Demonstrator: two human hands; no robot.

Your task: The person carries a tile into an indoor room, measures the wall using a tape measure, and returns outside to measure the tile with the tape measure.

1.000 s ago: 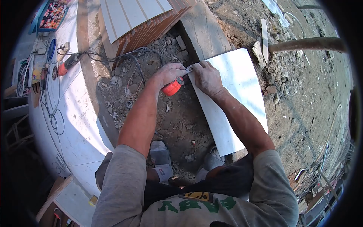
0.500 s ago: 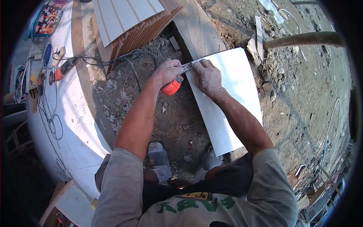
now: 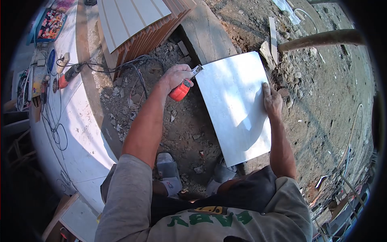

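Note:
My left hand (image 3: 177, 77) is closed around a red tape measure (image 3: 180, 90). A short length of its metal blade (image 3: 196, 71) sticks out at the near-left corner of a glossy white rectangular tile (image 3: 236, 109). My right hand (image 3: 273, 101) grips the tile's right edge, thumb on top and fingers mostly hidden below. The tile lies tilted in front of me, its lower end close to my shoe (image 3: 224, 172) and its far end by a stone slab (image 3: 211, 34).
A stack of striped tiles (image 3: 135, 20) stands at the upper left. Cables (image 3: 141, 64) run over rubble to a red-and-black power tool (image 3: 69, 75) on a white surface (image 3: 78, 117). A bent pole (image 3: 322, 41) lies at the right, above dirt ground. A box (image 3: 51, 25) holds small colourful pieces.
My right hand has left the tape blade at the tile's upper-left corner and moved right and down to the tile's right edge. My left hand still holds the tape measure.

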